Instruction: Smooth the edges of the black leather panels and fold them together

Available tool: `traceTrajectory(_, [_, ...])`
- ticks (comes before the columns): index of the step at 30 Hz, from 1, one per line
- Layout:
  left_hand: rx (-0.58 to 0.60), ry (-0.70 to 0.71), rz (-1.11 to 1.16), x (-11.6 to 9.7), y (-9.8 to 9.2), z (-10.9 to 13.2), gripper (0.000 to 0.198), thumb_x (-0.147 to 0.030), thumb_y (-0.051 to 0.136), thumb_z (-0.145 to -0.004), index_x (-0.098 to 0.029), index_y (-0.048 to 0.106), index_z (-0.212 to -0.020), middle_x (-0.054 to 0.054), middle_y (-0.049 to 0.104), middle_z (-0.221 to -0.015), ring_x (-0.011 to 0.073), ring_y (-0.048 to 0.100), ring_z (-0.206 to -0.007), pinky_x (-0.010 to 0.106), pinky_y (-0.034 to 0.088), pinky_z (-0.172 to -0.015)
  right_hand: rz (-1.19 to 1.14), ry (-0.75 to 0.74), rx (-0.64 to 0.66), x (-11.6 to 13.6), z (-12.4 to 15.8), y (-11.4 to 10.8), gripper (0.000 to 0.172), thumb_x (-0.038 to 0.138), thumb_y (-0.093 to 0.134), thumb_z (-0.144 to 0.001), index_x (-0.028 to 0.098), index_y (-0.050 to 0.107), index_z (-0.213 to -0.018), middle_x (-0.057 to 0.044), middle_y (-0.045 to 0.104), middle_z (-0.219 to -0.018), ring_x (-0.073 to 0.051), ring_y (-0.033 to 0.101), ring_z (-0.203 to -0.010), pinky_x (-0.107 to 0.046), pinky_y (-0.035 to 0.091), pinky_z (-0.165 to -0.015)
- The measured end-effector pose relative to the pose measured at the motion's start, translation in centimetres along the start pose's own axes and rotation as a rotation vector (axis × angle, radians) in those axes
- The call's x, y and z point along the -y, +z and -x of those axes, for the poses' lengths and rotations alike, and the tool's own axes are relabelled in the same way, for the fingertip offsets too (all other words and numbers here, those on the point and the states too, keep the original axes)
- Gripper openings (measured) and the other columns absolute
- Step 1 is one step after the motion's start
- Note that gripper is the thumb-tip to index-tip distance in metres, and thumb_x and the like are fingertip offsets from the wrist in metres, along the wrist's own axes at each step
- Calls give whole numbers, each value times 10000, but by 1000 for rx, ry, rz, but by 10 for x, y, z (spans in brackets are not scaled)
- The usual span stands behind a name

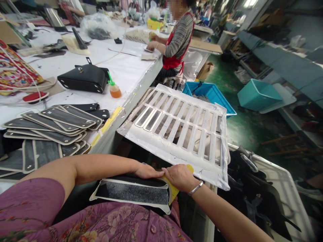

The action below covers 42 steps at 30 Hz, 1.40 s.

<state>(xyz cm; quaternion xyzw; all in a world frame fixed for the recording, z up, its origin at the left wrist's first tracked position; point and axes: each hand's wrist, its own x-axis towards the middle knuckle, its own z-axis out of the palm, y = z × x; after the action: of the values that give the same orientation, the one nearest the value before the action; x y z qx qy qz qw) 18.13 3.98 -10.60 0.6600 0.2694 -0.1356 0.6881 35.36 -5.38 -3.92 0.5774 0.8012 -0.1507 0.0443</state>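
Note:
A black bag body (pixel 133 191) with a pale-edged, dark grey long panel lies across my lap, tilted toward me. My left hand (pixel 147 170) reaches over its far edge and grips the bag near its right end, the fingertips partly hidden. Against that same end, my right hand (pixel 180 177) is closed around a flat yellow piece (pixel 173 193), whose corner pokes out above the knuckles. The thumb of the right hand meets the left fingertips. On the table to the left lie several dark panels (pixel 67 117) with pale edges and metal studs.
A white slotted rack (pixel 174 131) holding two pale-edged strips stands ahead. A finished-looking black bag (pixel 83 79) and a green-tipped glue bottle (pixel 115 90) sit on the table (pixel 133 72). Blue bin (pixel 209 92) and a crate (pixel 285 174) of black pieces are rightward. A co-worker (pixel 176 40) sits beyond.

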Motion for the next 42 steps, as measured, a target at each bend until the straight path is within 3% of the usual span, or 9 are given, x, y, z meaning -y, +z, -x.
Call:
traceTrajectory(3, [98,-86,-208,-10,2,6,623,-710,419,-706,-192,706,-900,97,660,-970,288,558,-985,363,362,-892,39,-20,0,2,2,-1,550,364,206,-937,157,642,-673,-89,670,-661,-195,615,-600,-281,325,-527])
traceTrajectory(7, [134,-87,-325,-22,2,14,749,-756,294,-720,-175,679,-995,107,644,-1029,286,550,-1011,355,374,-894,60,-23,5,4,2,-4,537,358,216,-938,156,637,-672,-81,672,-665,-191,623,-614,-275,322,-525])
traceTrajectory(12, [300,-103,-421,-38,-1,20,859,-757,157,-748,-135,560,-1182,117,542,-1217,258,490,-1116,334,336,-958,83,-38,5,3,-1,-5,529,367,221,-935,164,626,-661,-61,674,-670,-176,624,-608,-268,303,-507])
traceTrajectory(18, [327,-101,-473,-36,0,18,880,-744,119,-761,-116,486,-1256,120,482,-1280,267,459,-1144,341,309,-981,72,-103,4,3,-2,-6,521,349,218,-940,169,624,-668,-50,679,-700,-156,616,-618,-267,286,-512])
traceTrajectory(20, [358,-59,-437,-31,0,16,833,-723,161,-781,-121,485,-1257,93,491,-1273,257,442,-1160,325,293,-996,58,-125,23,5,-1,-8,519,354,227,-937,168,628,-666,-51,679,-698,-151,611,-615,-263,288,-517])
traceTrajectory(25, [565,225,-305,-28,-3,11,640,-592,353,-833,-175,407,-1316,4,480,-1276,206,417,-1183,244,264,-1009,22,-207,67,11,0,-7,556,384,187,-935,176,649,-706,-58,686,-746,-156,612,-658,-258,301,-531])
traceTrajectory(33, [414,97,-378,-23,-9,10,703,-641,288,-825,-149,407,-1313,59,418,-1345,216,403,-1201,299,241,-1031,-29,-42,160,5,-6,-9,616,443,148,-928,195,664,-701,-58,686,-715,-159,612,-631,-259,275,-503])
traceTrajectory(42, [325,-80,-283,-23,-11,10,726,-721,357,-734,-169,575,-1152,48,583,-1155,231,522,-1055,318,395,-913,73,-193,133,-5,-24,-10,600,419,165,-931,212,659,-660,-39,686,-708,-140,603,-625,-260,271,-518])
